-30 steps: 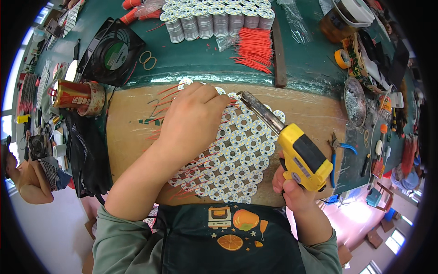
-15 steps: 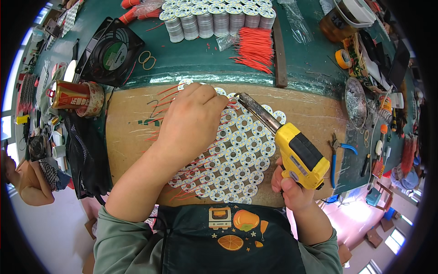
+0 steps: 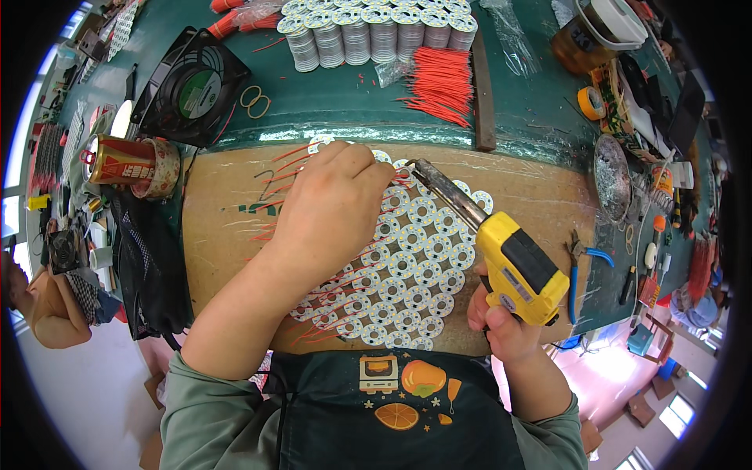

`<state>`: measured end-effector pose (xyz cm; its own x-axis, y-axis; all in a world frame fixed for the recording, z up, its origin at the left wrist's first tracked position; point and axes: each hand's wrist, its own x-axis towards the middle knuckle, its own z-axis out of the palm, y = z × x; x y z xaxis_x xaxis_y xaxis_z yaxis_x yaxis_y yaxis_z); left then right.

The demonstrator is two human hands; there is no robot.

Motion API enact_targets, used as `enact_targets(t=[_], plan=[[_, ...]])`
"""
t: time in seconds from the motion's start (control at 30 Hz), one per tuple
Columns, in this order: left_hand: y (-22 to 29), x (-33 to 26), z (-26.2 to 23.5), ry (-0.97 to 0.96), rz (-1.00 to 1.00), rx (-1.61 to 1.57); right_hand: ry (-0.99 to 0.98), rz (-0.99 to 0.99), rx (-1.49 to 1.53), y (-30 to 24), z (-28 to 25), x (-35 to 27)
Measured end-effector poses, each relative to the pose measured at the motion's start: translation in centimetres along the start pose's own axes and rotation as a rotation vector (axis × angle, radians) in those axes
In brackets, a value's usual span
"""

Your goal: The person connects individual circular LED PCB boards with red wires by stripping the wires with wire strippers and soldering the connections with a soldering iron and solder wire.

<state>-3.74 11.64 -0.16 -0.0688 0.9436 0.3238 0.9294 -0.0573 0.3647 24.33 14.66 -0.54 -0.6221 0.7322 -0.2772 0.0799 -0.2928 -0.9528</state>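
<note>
My right hand (image 3: 501,323) is closed around the grip of a yellow and black soldering gun (image 3: 521,262). The gun's metal nose slants up and left, its tip close to the fingertips of my left hand (image 3: 329,196). Those fingers are pinched on a thin red wire (image 3: 401,180) over the upper part of a panel of round white LED boards (image 3: 407,262). Several red wires (image 3: 345,288) stick out leftward from boards on the panel's left side. My left hand and forearm hide part of the panel.
The panel lies on a brown board (image 3: 540,188) on a green table. Stacked round boards (image 3: 382,43) and a bundle of red wires (image 3: 440,82) are beyond it. A black fan (image 3: 190,90) and a can (image 3: 117,162) stand left; pliers (image 3: 576,266) and a metal bowl (image 3: 611,180) lie right.
Hardly anything differs. The whole view has shifted by a few pixels, while both hands and the soldering gun keep nearly the same place over the panel.
</note>
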Motion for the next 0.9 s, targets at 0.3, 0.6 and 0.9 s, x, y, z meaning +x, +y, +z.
enact_targets(t=[0.3, 0.6, 0.9], plan=[[0.2, 0.1, -0.1, 0.069, -0.002, -0.022, 0.024, 0.069, 0.131, -0.3, -0.1, -0.9], [0.6, -0.5, 0.2, 0.012, 0.038, -0.065, 0.026, 0.057, 0.057, 0.3, -0.4, -1.8], [0.4, -0.5, 0.5, 0.022, 0.044, -0.080, 0.038, 0.068, 0.067, 0.1, -0.2, -1.5]])
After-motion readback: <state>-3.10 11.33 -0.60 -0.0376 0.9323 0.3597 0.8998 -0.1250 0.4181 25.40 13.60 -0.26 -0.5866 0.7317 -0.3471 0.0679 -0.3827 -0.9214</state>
